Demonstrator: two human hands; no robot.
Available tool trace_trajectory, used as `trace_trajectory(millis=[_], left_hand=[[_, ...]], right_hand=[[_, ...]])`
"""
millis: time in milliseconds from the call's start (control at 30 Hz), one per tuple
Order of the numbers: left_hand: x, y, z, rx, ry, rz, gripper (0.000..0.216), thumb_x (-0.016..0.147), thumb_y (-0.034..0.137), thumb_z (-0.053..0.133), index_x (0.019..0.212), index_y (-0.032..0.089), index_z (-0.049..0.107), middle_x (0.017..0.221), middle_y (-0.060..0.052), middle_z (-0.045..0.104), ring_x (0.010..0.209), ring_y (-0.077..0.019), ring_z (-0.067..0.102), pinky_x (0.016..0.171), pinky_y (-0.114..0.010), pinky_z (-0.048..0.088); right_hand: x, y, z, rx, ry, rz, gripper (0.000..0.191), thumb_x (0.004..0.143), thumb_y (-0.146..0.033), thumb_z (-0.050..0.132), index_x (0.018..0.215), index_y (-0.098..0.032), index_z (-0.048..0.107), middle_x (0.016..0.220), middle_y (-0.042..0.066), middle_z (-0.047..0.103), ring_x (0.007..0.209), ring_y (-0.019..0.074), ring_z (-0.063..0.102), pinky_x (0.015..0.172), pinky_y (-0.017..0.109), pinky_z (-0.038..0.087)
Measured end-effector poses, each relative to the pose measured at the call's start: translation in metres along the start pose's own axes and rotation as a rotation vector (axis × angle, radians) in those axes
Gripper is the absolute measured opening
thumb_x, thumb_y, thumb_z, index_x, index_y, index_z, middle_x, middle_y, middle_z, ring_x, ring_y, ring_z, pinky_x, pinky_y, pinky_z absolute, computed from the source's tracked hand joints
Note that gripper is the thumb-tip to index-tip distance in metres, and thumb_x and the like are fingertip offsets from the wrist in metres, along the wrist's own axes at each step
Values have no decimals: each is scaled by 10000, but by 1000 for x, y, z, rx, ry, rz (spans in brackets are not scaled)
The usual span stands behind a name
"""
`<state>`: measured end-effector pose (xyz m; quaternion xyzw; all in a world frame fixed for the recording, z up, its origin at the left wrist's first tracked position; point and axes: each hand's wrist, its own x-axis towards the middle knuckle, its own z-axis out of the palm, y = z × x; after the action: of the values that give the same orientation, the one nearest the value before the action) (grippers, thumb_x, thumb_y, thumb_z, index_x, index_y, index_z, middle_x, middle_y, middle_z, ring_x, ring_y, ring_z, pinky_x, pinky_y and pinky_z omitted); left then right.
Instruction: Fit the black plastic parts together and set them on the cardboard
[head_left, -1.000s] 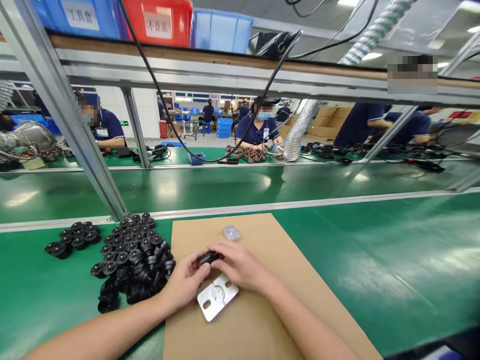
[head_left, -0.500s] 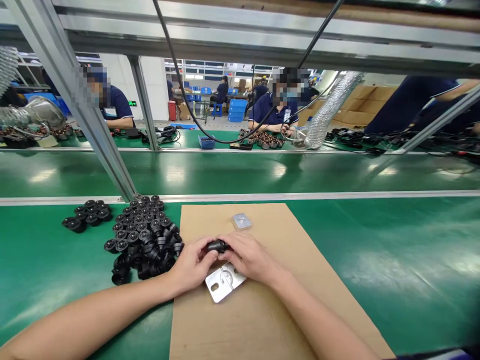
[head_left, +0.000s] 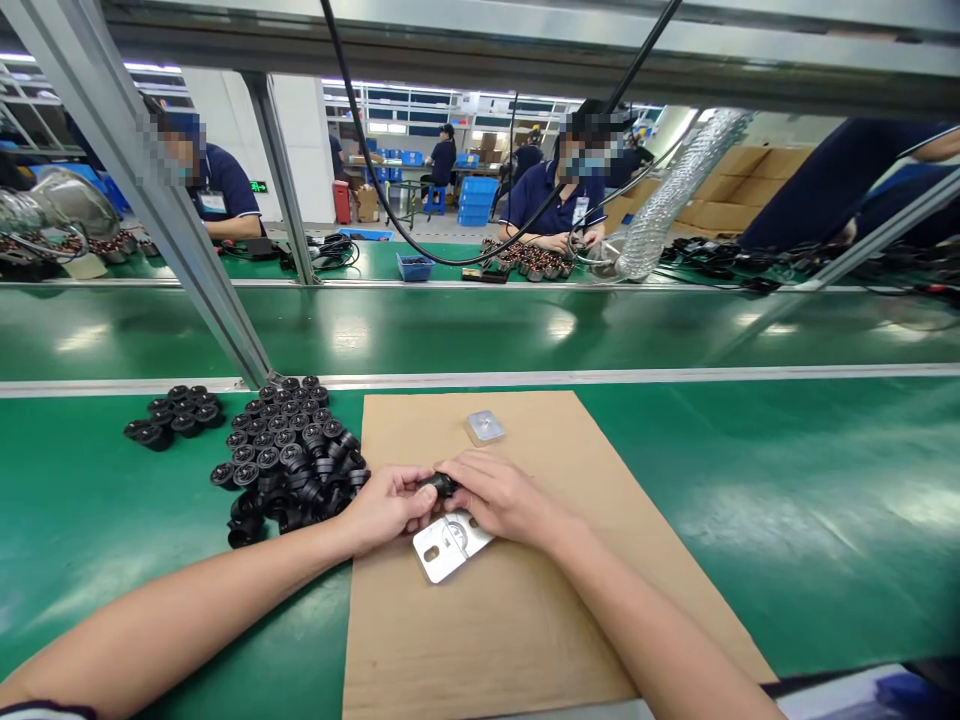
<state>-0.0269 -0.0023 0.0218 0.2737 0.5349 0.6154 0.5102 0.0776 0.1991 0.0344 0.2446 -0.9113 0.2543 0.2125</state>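
Observation:
Between my two hands is a small black round plastic part [head_left: 441, 485], held just above the far edge of a metal plate. My left hand [head_left: 394, 508] pinches it from the left with thumb and fingertips. From the right, my right hand [head_left: 499, 497] curls its fingers round the other side, hiding part of it. Under my hands the silver metal plate [head_left: 444, 552], with oval holes and a curved mark, lies at a slant on a cardboard sheet [head_left: 540, 620]. Farther back on the cardboard sits a small square metal block [head_left: 485, 427].
Left of the cardboard, a pile of similar black parts [head_left: 289, 450] covers the green table [head_left: 750, 480], with a smaller group [head_left: 176, 413] beyond it. A slanted metal post [head_left: 187, 230] rises at the left. Co-workers [head_left: 559, 195] sit across the bench behind a hanging black cable [head_left: 375, 190].
The camera view has tilted down slightly, so the background sits higher. My left fingers have shifted on the black part, which both hands still hold over the plate.

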Motion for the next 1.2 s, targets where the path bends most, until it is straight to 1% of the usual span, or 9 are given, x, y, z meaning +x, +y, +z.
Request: trace_trajectory(millis=[167,300,400,533,667,767,867,1067,1200], left_hand=[[1,8,1,-124,-75,-124,587,799,659,791,810,99,615,696,-48,527,549,-75,408,513,-234,214],[2,10,3,-115,-79,-79,608,791,658,809,894,79,655,741,-48,544,549,-64,394,505,-229,223],[1,3,7,-56,13,12,619,804,614,829,1064,76,672,812,-58,614,592,-78,461,535,-213,320],[-3,-3,11,139,133,188,417,926,459,749,1153,112,700,1014,-107,702,894,-197,650,796,-288,511],[-7,-1,9,589,262,417,193,987,265,649,1136,174,732,1025,-72,716,945,-205,663,835,-297,507],[-8,1,4,802,309,566,224,988,183,621,1196,196,703,1026,-54,711,913,-172,651,830,-278,500],[-8,2,2,881,323,662,248,1006,171,577,1237,189,667,1053,-70,700,942,-175,650,861,-282,510],[-6,2,2,846,339,611,238,1003,203,610,1236,204,657,1099,-53,709,977,-167,658,877,-270,501],[-6,4,1,758,310,535,224,969,188,626,1186,193,684,1065,-47,712,940,-168,649,849,-271,488]], right_hand=[[0,-3,-12,26,-86,10,336,1020,-67,438,1296,-185,588,1024,93,663,932,202,609,798,330,497],[-2,-3,-16,-60,-107,-12,364,1036,-67,416,1341,-188,573,1052,102,659,941,206,595,801,333,498],[-3,-3,-13,-117,-91,6,302,1017,-106,470,1298,-150,571,994,101,649,900,219,581,752,345,488],[-2,-5,-7,-91,-18,50,235,1008,-164,508,1233,-141,571,959,96,663,831,214,583,711,352,477],[0,-9,2,2,84,123,199,1028,-244,555,1207,-163,586,1003,91,703,833,199,628,719,338,492],[1,-16,7,40,169,215,181,1012,-247,586,1177,-177,609,966,61,717,774,171,637,701,312,494],[4,-24,10,46,222,307,128,1019,-255,582,1115,-182,626,919,54,717,718,160,636,632,293,472],[6,-21,8,110,231,254,170,1024,-233,591,1186,-191,623,1014,46,727,862,171,682,760,291,524],[5,-17,7,121,206,218,161,1035,-218,585,1189,-195,624,994,49,715,853,173,660,757,301,512]])
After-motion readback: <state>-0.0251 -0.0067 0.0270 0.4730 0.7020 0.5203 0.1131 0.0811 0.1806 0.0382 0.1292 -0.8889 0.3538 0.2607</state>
